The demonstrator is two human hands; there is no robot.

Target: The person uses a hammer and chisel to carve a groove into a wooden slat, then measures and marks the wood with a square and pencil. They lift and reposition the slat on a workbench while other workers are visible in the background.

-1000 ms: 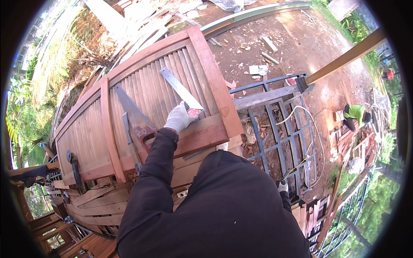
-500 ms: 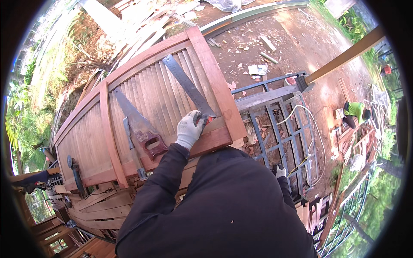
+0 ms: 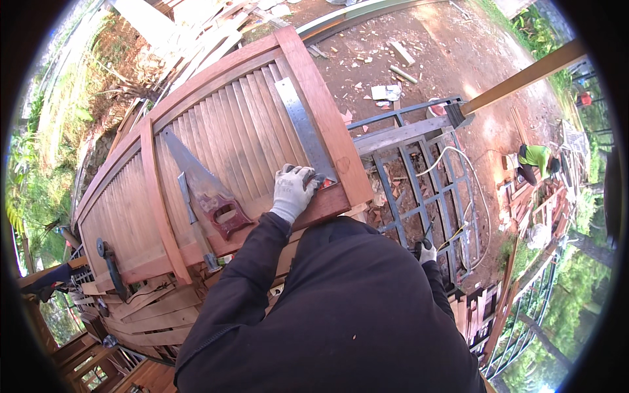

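Note:
A louvred wooden shutter panel (image 3: 254, 46) lies in front of me. My left hand (image 3: 293, 191), in a pale work glove, is closed around the red-marked stock of a metal square (image 3: 303, 128) at the panel's near right corner. The square's blade lies over the slats, close to the right-hand frame piece. Left of that hand, a handsaw (image 3: 203, 183) with a reddish wooden handle rests on the panel, and beside it lies a chisel (image 3: 196, 230). My right hand (image 3: 427, 252), also gloved, hangs low at my right side, closed on a dark, thin thing too small to name.
A dark tool with a round head (image 3: 111, 265) sits at the panel's left end. To the right are a metal grid frame (image 3: 413, 213), a pale hose (image 3: 481, 196) and a slanting wooden post (image 3: 524, 77). A person in a green top (image 3: 537, 158) crouches among timber farther right.
The square's blade has swung right and now lies nearer the right frame piece. My left hand stays on its stock. My right hand has risen slightly, and the thin thing shows more.

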